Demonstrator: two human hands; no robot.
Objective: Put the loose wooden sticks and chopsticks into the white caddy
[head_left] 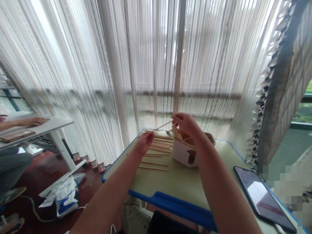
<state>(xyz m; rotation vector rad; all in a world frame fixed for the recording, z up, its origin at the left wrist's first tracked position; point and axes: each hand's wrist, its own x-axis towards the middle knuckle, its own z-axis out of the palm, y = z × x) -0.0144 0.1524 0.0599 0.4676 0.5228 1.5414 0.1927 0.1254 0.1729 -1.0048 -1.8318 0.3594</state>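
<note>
A thin chopstick (162, 125) stretches between my two hands above the far side of the table. My left hand (145, 140) pinches its lower end, and my right hand (184, 121) pinches its raised end. Below and around my left hand, several wooden chopsticks (153, 164) lie in spaced rows on the tabletop. Under my right hand stands a white box (181, 156) with a brown rim, holding wooden utensils; my right forearm hides part of it. A metal spoon (169, 133) lies behind the chopsticks, left of the box.
The pale table (170, 183) has a blue raised edge (175, 204). A tablet or large phone (264, 198) lies at its right side. Sheer curtains (156, 65) hang behind. At left, another person's hand (34, 121) rests on a white table (56, 123); a plastic bag (65, 195) is on the floor.
</note>
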